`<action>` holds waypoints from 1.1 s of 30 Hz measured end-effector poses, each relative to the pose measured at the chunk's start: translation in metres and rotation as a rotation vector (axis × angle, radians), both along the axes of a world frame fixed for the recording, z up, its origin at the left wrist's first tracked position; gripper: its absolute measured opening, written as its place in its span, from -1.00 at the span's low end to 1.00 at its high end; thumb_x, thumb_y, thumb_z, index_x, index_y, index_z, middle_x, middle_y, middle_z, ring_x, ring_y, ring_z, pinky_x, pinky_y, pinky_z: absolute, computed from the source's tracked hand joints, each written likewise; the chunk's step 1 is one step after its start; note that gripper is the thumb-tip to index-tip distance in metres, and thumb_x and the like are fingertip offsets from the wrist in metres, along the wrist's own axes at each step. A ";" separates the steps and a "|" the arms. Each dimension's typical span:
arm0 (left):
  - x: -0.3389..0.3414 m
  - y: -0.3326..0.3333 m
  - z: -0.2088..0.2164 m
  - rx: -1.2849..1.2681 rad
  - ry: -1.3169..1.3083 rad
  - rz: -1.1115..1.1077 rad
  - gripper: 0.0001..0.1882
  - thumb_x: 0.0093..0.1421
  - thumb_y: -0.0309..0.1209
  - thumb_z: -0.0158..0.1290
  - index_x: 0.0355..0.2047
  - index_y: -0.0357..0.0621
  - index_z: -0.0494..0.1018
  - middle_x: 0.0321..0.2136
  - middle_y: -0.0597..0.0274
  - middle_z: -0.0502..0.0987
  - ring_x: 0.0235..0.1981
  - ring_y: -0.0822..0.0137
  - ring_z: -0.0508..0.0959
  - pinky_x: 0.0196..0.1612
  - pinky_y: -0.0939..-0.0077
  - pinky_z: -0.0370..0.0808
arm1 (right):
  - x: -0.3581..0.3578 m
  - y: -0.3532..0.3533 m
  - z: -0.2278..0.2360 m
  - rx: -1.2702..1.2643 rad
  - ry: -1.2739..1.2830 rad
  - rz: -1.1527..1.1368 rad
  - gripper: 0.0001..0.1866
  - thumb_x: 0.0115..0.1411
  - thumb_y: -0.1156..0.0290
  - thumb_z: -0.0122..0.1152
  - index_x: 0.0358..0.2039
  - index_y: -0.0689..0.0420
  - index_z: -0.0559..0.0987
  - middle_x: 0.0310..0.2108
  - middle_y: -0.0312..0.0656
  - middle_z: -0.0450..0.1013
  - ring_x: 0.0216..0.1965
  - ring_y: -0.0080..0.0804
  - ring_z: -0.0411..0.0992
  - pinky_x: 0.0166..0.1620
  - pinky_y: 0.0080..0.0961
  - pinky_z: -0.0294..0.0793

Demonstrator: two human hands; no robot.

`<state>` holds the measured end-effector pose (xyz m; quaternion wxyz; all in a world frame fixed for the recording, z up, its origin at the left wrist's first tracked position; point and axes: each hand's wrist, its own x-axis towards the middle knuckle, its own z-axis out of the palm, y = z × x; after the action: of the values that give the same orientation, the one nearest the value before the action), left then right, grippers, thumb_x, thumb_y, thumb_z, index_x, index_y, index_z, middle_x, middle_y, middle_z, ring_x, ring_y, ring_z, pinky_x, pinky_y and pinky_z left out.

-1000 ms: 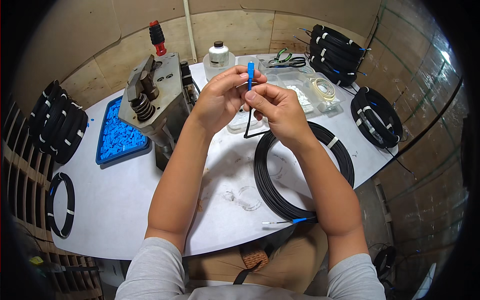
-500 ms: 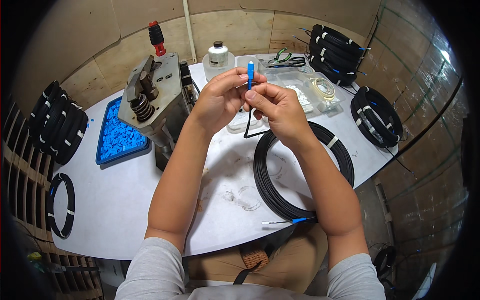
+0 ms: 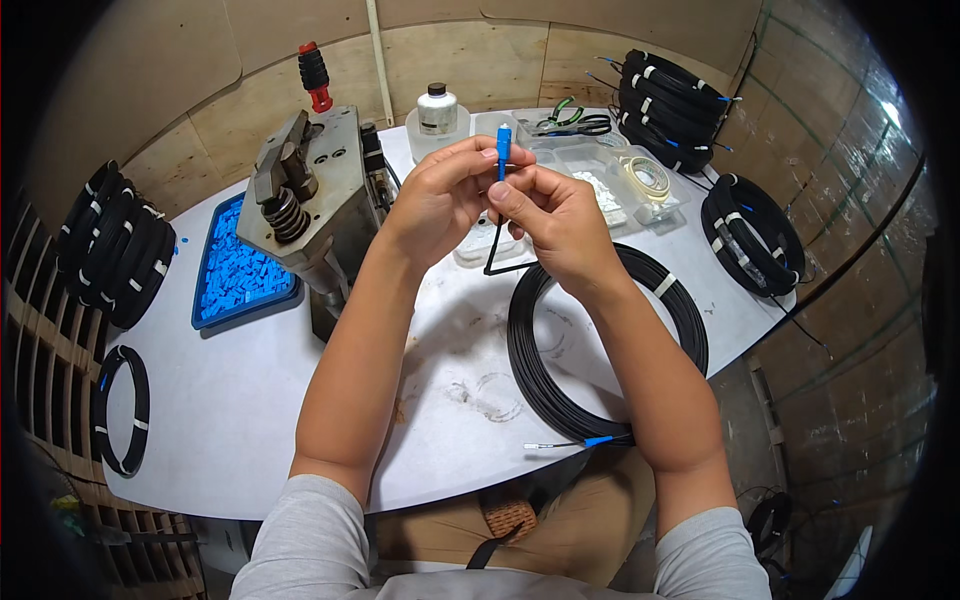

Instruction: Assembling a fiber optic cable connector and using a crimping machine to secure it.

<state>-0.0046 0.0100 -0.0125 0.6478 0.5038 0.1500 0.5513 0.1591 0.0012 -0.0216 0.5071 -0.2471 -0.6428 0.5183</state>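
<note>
A blue fibre-optic connector [image 3: 503, 143] with a pale tip points upward between my two hands. My left hand [image 3: 440, 205] pinches its side with thumb and fingertips. Just below, my right hand [image 3: 555, 215] grips the connector's narrow blue boot where the black cable [image 3: 489, 255] leaves it. That cable hangs down, bends sharply and runs right to the large black cable coil [image 3: 530, 370] under my right forearm. At the coil's near side lies its other end, a blue connector piece [image 3: 598, 440] with a clear tip. Some fingertips are hidden behind the connector.
A metal press [image 3: 335, 170] stands left of my hands, beside a blue tray [image 3: 245, 318] of small blue parts. Behind are a white bottle [image 3: 437, 110], pliers [image 3: 575, 126] and a tape roll [image 3: 648, 178] in clear boxes. Banded cable coils [image 3: 115, 245] sit at both sides.
The connector has shifted and turned very slightly in my fingers, and the hanging cable loop has moved a little left. Both hands keep their hold.
</note>
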 end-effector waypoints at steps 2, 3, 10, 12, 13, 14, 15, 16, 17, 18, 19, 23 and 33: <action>0.002 -0.002 0.001 -0.004 -0.022 0.027 -0.74 0.34 -0.38 -0.04 -0.11 -0.33 0.48 -0.16 0.09 0.57 -0.23 0.35 0.56 -0.18 0.41 0.52 | -0.001 0.000 0.000 -0.004 -0.004 -0.018 -0.83 0.27 0.34 0.31 -0.36 0.19 0.62 -0.45 -0.32 0.53 -0.44 -0.67 0.34 -0.36 -0.68 0.31; 0.002 0.000 0.000 -0.003 -0.022 0.028 -0.74 0.34 -0.38 -0.04 -0.11 -0.33 0.48 -0.16 0.09 0.57 -0.23 0.35 0.56 -0.18 0.41 0.52 | -0.001 0.000 0.000 -0.007 -0.008 -0.036 -0.84 0.26 0.36 0.33 -0.38 0.19 0.61 -0.46 -0.32 0.53 -0.45 -0.69 0.32 -0.38 -0.69 0.29; -0.001 0.005 -0.005 0.055 -0.029 0.088 -0.80 0.31 -0.42 0.05 -0.16 -0.32 0.50 -0.19 0.13 0.57 -0.25 0.39 0.53 -0.18 0.46 0.50 | 0.000 -0.001 0.001 0.010 -0.040 -0.055 -0.81 0.23 0.38 0.37 -0.37 0.26 0.62 -0.46 -0.31 0.55 -0.43 -0.70 0.42 -0.35 -0.68 0.40; -0.001 0.006 -0.005 0.069 -0.015 0.081 -0.81 0.31 -0.42 0.06 -0.17 -0.31 0.50 -0.20 0.13 0.57 -0.25 0.40 0.53 -0.18 0.47 0.50 | 0.000 -0.002 0.002 -0.016 0.011 -0.070 -0.80 0.23 0.37 0.37 -0.39 0.25 0.61 -0.48 -0.33 0.54 -0.44 -0.71 0.40 -0.36 -0.68 0.38; 0.000 0.005 -0.005 0.072 -0.014 0.084 -0.81 0.31 -0.42 0.06 -0.18 -0.31 0.50 -0.20 0.14 0.57 -0.25 0.40 0.53 -0.17 0.46 0.49 | 0.001 -0.001 0.002 -0.016 0.011 -0.070 -0.80 0.23 0.37 0.37 -0.39 0.25 0.61 -0.48 -0.33 0.54 -0.44 -0.71 0.40 -0.36 -0.68 0.38; 0.000 0.005 -0.004 0.076 -0.012 0.087 -0.81 0.30 -0.42 0.06 -0.18 -0.30 0.51 -0.20 0.14 0.57 -0.25 0.40 0.53 -0.17 0.46 0.49 | 0.001 -0.001 0.002 -0.010 -0.016 -0.074 -0.81 0.23 0.38 0.37 -0.39 0.25 0.61 -0.47 -0.33 0.54 -0.44 -0.71 0.40 -0.36 -0.68 0.38; 0.001 0.005 -0.004 0.076 -0.012 0.086 -0.81 0.30 -0.42 0.06 -0.18 -0.30 0.51 -0.20 0.14 0.57 -0.25 0.40 0.53 -0.17 0.46 0.49 | 0.002 0.000 0.001 -0.004 -0.043 -0.078 -0.81 0.22 0.38 0.38 -0.39 0.24 0.61 -0.47 -0.33 0.54 -0.44 -0.70 0.39 -0.36 -0.69 0.38; 0.001 0.004 -0.003 0.067 -0.024 0.096 -0.82 0.30 -0.42 0.06 -0.18 -0.30 0.51 -0.20 0.14 0.57 -0.23 0.39 0.54 -0.15 0.46 0.49 | 0.002 0.000 0.001 -0.004 -0.042 -0.079 -0.81 0.22 0.38 0.38 -0.39 0.24 0.61 -0.47 -0.33 0.54 -0.44 -0.70 0.39 -0.36 -0.69 0.38; 0.001 0.004 -0.003 0.059 -0.036 0.106 -0.82 0.30 -0.42 0.06 -0.18 -0.30 0.51 -0.20 0.14 0.57 -0.22 0.39 0.54 -0.14 0.46 0.49 | 0.001 0.000 0.001 0.000 -0.036 -0.078 -0.82 0.22 0.38 0.38 -0.39 0.24 0.61 -0.47 -0.33 0.54 -0.44 -0.70 0.39 -0.37 -0.68 0.38; 0.001 0.004 -0.003 0.059 -0.035 0.106 -0.82 0.30 -0.42 0.06 -0.18 -0.30 0.51 -0.20 0.14 0.57 -0.22 0.39 0.54 -0.14 0.46 0.49 | 0.001 0.000 0.000 0.003 -0.030 -0.077 -0.82 0.22 0.39 0.38 -0.39 0.24 0.61 -0.47 -0.33 0.54 -0.44 -0.70 0.39 -0.37 -0.68 0.38; 0.001 0.004 -0.004 0.055 -0.028 0.097 -0.82 0.30 -0.42 0.06 -0.19 -0.29 0.50 -0.20 0.14 0.57 -0.20 0.38 0.54 -0.12 0.46 0.50 | 0.001 0.000 0.000 0.003 -0.030 -0.078 -0.82 0.22 0.39 0.38 -0.39 0.24 0.61 -0.47 -0.33 0.54 -0.44 -0.70 0.39 -0.37 -0.68 0.38; -0.001 0.004 -0.003 0.046 -0.007 0.077 -0.83 0.30 -0.42 0.05 -0.20 -0.28 0.50 -0.19 0.13 0.57 -0.17 0.36 0.55 -0.09 0.46 0.50 | 0.001 0.000 0.001 -0.006 -0.001 -0.073 -0.82 0.22 0.39 0.37 -0.39 0.23 0.61 -0.47 -0.33 0.54 -0.44 -0.70 0.40 -0.36 -0.68 0.39; 0.000 0.004 -0.002 0.049 -0.004 0.068 -0.83 0.32 -0.41 0.04 -0.21 -0.26 0.50 -0.21 0.14 0.57 -0.17 0.36 0.55 -0.11 0.43 0.50 | 0.001 0.000 0.002 -0.009 0.009 -0.068 -0.83 0.21 0.40 0.38 -0.38 0.24 0.61 -0.47 -0.33 0.52 -0.45 -0.70 0.38 -0.38 -0.69 0.37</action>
<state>-0.0051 0.0138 -0.0149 0.6166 0.5128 0.1522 0.5776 0.1605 0.0012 -0.0194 0.5262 -0.2686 -0.6292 0.5050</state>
